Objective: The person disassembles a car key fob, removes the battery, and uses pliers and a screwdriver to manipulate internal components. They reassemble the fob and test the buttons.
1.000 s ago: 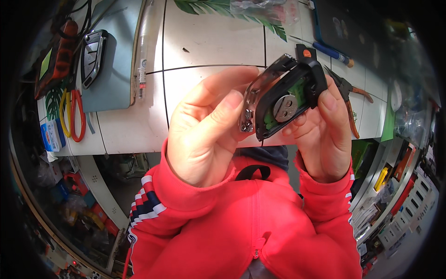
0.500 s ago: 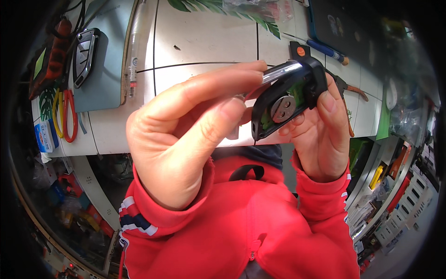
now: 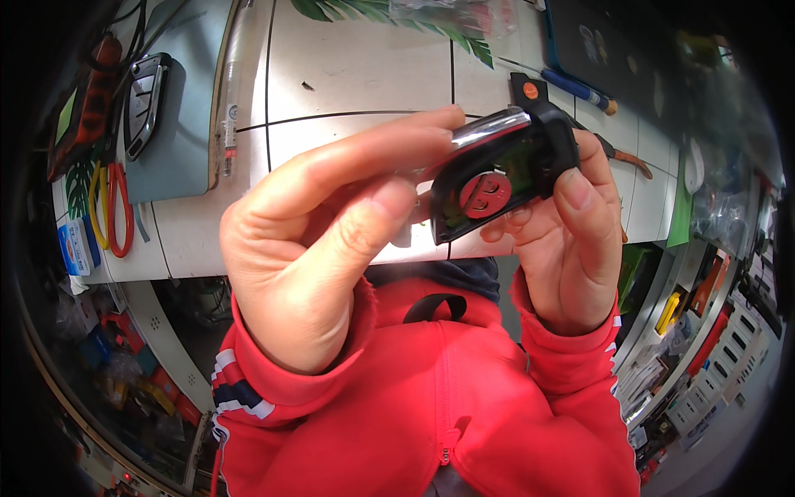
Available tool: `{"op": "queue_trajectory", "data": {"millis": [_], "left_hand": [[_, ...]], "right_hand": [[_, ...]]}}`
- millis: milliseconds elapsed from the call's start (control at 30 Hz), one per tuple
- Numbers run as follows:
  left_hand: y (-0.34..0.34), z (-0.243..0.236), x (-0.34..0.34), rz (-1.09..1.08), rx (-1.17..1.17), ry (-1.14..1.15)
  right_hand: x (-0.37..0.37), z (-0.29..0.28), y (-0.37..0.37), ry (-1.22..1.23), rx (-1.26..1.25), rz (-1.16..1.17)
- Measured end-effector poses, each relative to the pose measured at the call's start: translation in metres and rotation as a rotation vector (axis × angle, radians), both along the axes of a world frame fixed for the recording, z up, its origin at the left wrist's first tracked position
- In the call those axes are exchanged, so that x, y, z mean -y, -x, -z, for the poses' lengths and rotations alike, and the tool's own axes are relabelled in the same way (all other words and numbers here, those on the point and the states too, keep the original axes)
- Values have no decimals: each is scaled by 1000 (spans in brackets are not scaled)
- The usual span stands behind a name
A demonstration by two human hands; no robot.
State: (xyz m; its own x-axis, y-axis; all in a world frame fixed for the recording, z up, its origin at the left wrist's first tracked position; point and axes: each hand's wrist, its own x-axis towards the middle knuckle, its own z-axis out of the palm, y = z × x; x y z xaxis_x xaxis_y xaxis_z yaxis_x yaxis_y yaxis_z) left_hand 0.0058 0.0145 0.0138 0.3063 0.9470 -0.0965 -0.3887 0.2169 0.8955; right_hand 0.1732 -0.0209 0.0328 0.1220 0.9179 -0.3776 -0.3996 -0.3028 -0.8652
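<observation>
Clock directions run from the middle of the view. The left hand (image 3: 302, 248), at 9 o'clock, rises from its red cuff at 7 and points toward 2, its fingers stretched straight and close together above, its thumb bent underneath. Thumb and fingers pinch the left end of a shiny trim strip (image 3: 493, 126); the inner part of that grip is hidden behind them. The right hand (image 3: 571, 240), at 3 o'clock, stands upright out of its cuff at 4. Its thumb presses on the near side of a black key case (image 3: 542, 161) and its other fingers curl behind, so the case is clamped between them. The case is at 2 o'clock, held up above the white table (image 3: 356, 74), its open face showing a round battery (image 3: 484, 195) and a patch of green circuit board (image 3: 522, 170). The strip lies along the case's upper edge.

A second ago the trim stood apart, to the left of the case, tilted; now it meets that edge. The left hand has drawn back toward 8 o'clock and opened out flatter, while the right thumb keeps its place on the case. The battery, grey then, now looks reddish.

On the table, another key (image 3: 147, 106) lies at 10 o'clock, the scissors (image 3: 118, 211) at 9, and the screwdriver (image 3: 580, 89) between 1 and 2.
</observation>
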Motion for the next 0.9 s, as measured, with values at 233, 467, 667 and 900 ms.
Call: {"op": "queue_trajectory", "data": {"millis": [233, 467, 667, 900], "left_hand": [[2, -1, -2, 24, -155, -148], [-1, -5, -1, 19, -269, -314], [2, -9, -6, 70, -350, -416], [1, -14, -4, 112, -148, -9]], "right_hand": [[0, 2, 1, -52, 14, 7], [2, 5, -2, -120, 39, -9], [3, 5, -6, -142, 65, -50], [0, 0, 0, -67, 26, 17]]}}
